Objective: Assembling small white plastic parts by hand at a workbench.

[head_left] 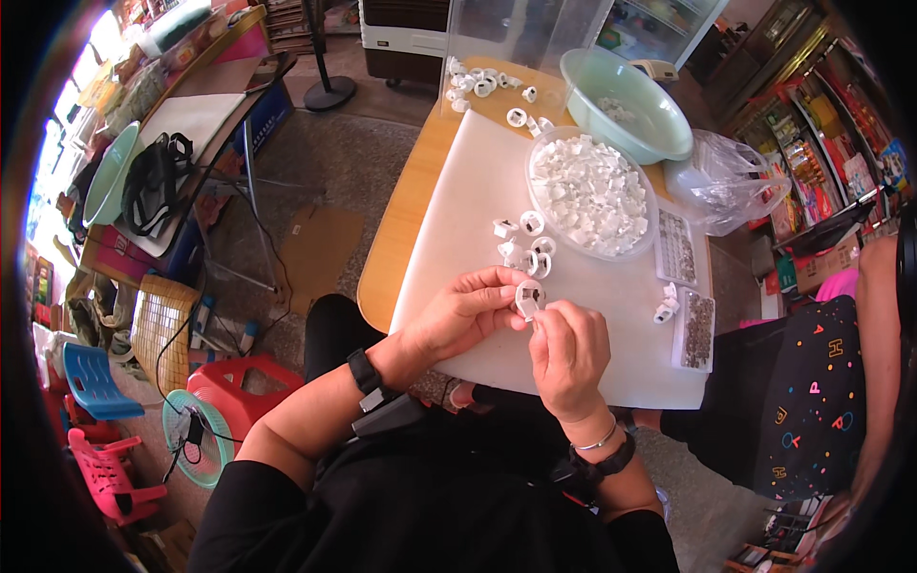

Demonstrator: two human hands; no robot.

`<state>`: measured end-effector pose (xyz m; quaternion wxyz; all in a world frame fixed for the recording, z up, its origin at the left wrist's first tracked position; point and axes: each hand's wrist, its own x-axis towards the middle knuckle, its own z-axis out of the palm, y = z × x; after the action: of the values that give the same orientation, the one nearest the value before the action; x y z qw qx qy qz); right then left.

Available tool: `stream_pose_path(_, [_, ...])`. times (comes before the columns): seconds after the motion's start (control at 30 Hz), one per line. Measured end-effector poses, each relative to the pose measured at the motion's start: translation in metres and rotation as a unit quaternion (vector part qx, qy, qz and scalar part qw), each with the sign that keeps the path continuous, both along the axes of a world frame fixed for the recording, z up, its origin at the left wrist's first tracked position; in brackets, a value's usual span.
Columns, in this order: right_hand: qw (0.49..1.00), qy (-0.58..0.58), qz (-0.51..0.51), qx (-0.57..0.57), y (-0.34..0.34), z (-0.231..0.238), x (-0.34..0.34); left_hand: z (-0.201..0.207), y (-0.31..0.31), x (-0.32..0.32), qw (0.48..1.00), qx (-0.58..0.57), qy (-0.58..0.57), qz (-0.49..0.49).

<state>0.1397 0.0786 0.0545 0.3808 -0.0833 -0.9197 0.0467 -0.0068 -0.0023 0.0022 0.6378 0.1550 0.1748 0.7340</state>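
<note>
Two hands — left hand [468, 310] and right hand [569, 355] — pinching one small round white plastic part [527, 298] above smooth white board [449, 229].

bright daylight, left-side glare | soft shadows | sharp centre | fisheye bending, dark vignetted rim

L hand [468, 310] + R hand [567, 349] fingertip-to-fingertip
</note>
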Motion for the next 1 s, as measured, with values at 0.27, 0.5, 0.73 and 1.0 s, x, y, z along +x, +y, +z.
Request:
stream_pose_path(0.27, [1.0,0.014,-0.01,0.001,0.0001,-0.0039,-0.0006,0.0027,-0.0009,-0.0031,0.999,0.008,0.029,-0.039])
stream_pose_path(0.5, [0.999,0.027,-0.032,0.017,-0.0015,-0.0052,-0.0014,0.0049,-0.0007,-0.0027,0.999,-0.002,0.021,-0.037])
stream_pose_path(0.73, [0.999,0.01,-0.029,0.019,0.0002,-0.004,-0.0005,0.0033,0.0,-0.0018,0.999,0.002,0.033,-0.029])
stream_pose_path(1.0, [0.999,-0.004,-0.038,0.039,-0.0009,-0.0014,0.0002,0.0018,-0.0006,-0.001,0.999,0.003,0.043,-0.015])
